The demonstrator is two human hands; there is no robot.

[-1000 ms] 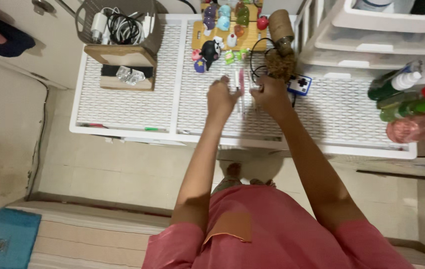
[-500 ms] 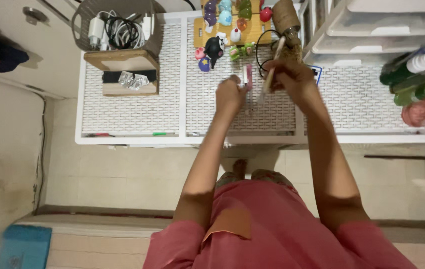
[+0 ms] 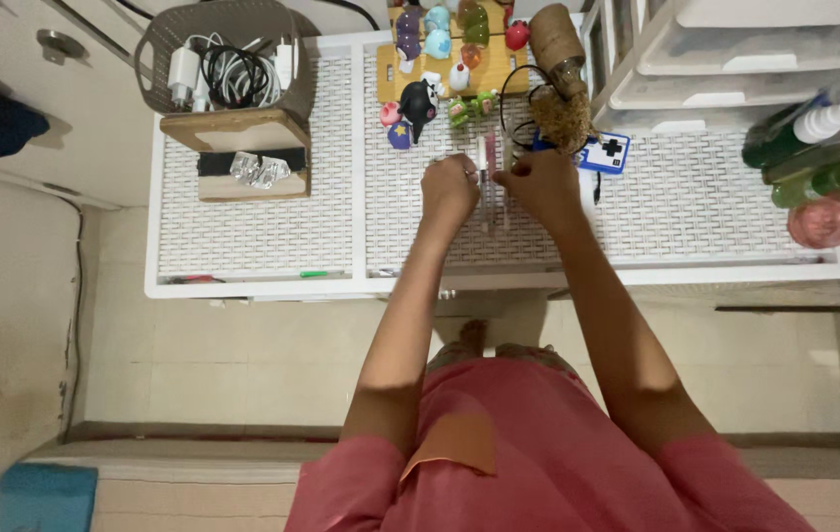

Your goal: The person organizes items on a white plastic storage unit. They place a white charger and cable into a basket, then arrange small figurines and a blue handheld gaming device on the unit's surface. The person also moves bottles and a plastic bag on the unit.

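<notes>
Over the middle of the white lattice table (image 3: pixel 272 227), my left hand (image 3: pixel 448 189) and my right hand (image 3: pixel 541 185) meet. Between them they pinch a slim clear stick (image 3: pixel 487 169) with a pink-red core, which points away from me. My left fingers grip its left side and my right fingers close on it from the right. Just beyond the right hand lie a brown fibrous clump (image 3: pixel 563 120) and a blue-and-white card-like thing (image 3: pixel 605 153).
A grey basket of cables and chargers (image 3: pixel 228 59) and a wooden box (image 3: pixel 238 130) stand at back left. Small figurines (image 3: pixel 440 49) and a tipped brown jar (image 3: pixel 556 41) are behind my hands. White drawers (image 3: pixel 755 54) and green and pink bottles (image 3: pixel 824 167) crowd the right.
My left hand, earlier spread and apart from the right, has closed in on the stick. My right hand came back from the brown jar toward me.
</notes>
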